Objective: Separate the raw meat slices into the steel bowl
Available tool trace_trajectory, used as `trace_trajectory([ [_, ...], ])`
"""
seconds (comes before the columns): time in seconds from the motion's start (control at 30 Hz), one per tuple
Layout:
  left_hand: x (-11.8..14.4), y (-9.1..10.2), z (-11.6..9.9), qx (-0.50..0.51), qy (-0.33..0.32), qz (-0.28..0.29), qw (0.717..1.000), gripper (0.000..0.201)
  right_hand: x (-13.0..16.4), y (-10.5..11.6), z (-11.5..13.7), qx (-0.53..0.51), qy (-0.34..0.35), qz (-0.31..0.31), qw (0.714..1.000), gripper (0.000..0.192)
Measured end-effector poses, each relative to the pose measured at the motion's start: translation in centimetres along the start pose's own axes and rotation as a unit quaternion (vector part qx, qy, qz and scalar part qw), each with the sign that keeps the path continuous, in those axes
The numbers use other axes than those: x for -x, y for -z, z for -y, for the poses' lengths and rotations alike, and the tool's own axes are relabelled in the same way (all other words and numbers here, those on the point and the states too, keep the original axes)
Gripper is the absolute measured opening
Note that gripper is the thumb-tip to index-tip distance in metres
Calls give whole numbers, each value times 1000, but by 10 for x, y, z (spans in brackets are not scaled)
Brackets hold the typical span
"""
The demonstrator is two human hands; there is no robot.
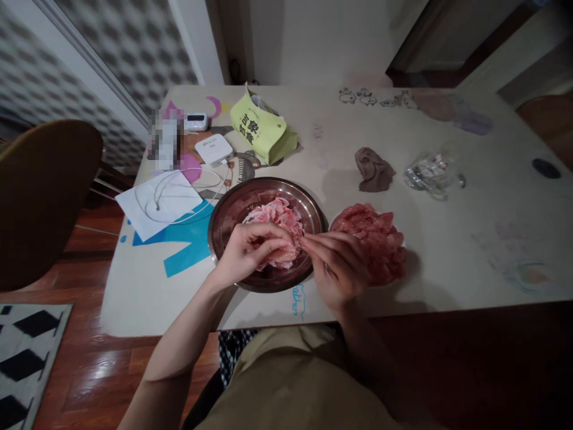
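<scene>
Pinching close together over pale sliced meat (278, 215) in a steel basin (225, 224), left hand (257, 246) and right hand (339, 266) each show a nearly closed grip; any held piece is unclear. Redder meat (378, 239) lies heaped alongside on the desk (447, 251).

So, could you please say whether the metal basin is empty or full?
Partly filled: raw pink meat pieces lie heaped in the metal basin, bare metal showing around them.

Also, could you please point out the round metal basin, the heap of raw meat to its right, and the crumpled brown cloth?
Round metal basin (227, 215): head view, bare inner wall.
Heap of raw meat (380, 242): head view, middle of its visible top.
Crumpled brown cloth (373, 171): head view, its middle.
</scene>
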State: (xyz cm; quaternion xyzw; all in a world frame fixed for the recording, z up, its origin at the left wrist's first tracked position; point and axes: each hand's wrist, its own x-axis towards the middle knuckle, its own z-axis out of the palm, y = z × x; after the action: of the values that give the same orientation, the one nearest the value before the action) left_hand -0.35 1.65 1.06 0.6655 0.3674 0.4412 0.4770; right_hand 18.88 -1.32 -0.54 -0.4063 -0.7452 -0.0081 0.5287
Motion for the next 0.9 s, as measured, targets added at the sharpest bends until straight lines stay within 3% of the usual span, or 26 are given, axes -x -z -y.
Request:
trace_trajectory([
  [0.4, 5, 2, 0, 17, -6, 71, 997, 14, 2, -1, -2, 27, -3, -13, 1000, 37],
  [0.53, 4, 2, 3, -13, -41, 38, 998, 12, 2, 2, -5, 25, -23, -24, 999, 34],
  [0.73, 4, -2, 7, -113, -152, -24, 982, 16, 5, 38, -29, 114, -67, -101, 986, 26],
  [0.9, 6, -4, 9, -152, -192, -39, 969, 22, 16, 78, -55, 176, -151, -138, 963, 12],
])
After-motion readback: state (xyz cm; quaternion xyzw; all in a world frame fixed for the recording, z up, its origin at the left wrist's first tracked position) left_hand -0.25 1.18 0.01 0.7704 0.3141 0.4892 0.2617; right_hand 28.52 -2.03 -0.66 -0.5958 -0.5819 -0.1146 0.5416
